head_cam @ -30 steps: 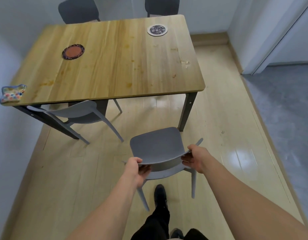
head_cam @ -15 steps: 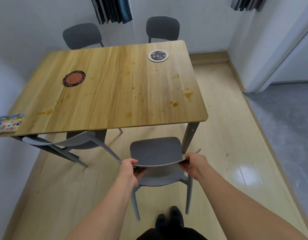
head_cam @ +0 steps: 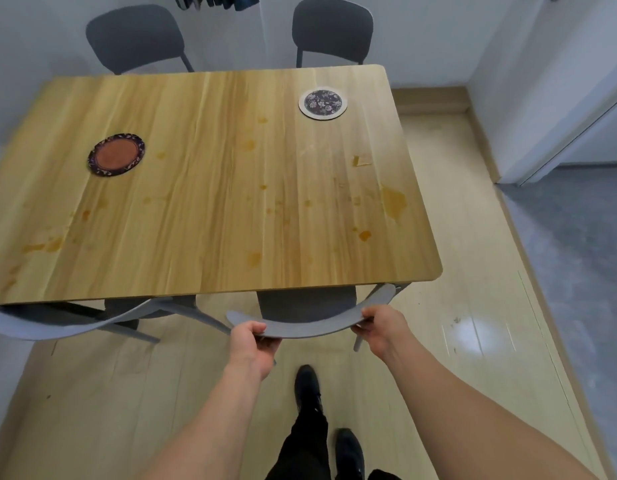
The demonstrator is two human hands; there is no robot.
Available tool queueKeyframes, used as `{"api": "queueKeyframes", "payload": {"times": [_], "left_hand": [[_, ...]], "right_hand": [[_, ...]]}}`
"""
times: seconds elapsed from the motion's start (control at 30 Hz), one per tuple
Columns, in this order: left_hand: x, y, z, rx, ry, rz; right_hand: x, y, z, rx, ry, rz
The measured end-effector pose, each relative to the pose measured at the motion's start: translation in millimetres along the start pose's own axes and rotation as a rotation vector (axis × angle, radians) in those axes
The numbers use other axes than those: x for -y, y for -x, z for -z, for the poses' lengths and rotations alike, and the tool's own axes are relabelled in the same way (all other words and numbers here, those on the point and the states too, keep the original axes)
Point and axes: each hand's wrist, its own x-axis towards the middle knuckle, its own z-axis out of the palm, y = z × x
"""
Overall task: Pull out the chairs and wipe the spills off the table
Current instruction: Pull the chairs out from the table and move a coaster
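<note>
At the near edge of the desk [head_cam: 210, 188], both hands grasped the curved backrest of a grey chair [head_cam: 307, 327]. The left hand [head_cam: 253, 344] curled over the rail's left part, thumb on top and fingers tucked beneath. The right hand [head_cam: 381, 329] clamped the right part, its fingertips hidden under the rail. The chair's seat lay mostly under the desk, so only a strip of it and one leg showed. Amber spills [head_cam: 392, 202] dotted the wood, heaviest by the right edge. A second grey chair [head_cam: 50, 327] at the left was cut off by the frame and blurred. Two round coasters, one reddish [head_cam: 116, 159] and one floral [head_cam: 322, 103], lay well apart on the desk.
</note>
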Motion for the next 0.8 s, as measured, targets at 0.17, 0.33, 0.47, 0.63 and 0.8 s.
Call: {"api": "queueKeyframes", "payload": {"times": [0.17, 0.33, 0.47, 0.63, 0.8], "left_hand": [[-20.2, -35.0, -14.0, 0.003, -0.009, 0.022], [-22.0, -58.8, -20.1, -0.042, -0.031, 0.08], [-9.1, -65.7, -17.6, -0.159, -0.138, 0.123], [-10.9, -60.3, -41.4, -0.516, -0.31, 0.011], [-1.5, -11.4, -111.9, -0.664, -0.883, -0.475]], "right_hand": [[-8.3, -29.1, -10.4, 0.022, -0.105, -0.061], [-5.4, -57.0, -11.7, 0.022, -0.046, -0.147], [3.3, -66.1, 7.3, 0.066, 0.222, -0.277], [32.5, -65.1, 30.1, 0.164, 0.602, -0.261], [93.9, -59.2, 65.9, 0.195, 0.919, -0.088]]}}
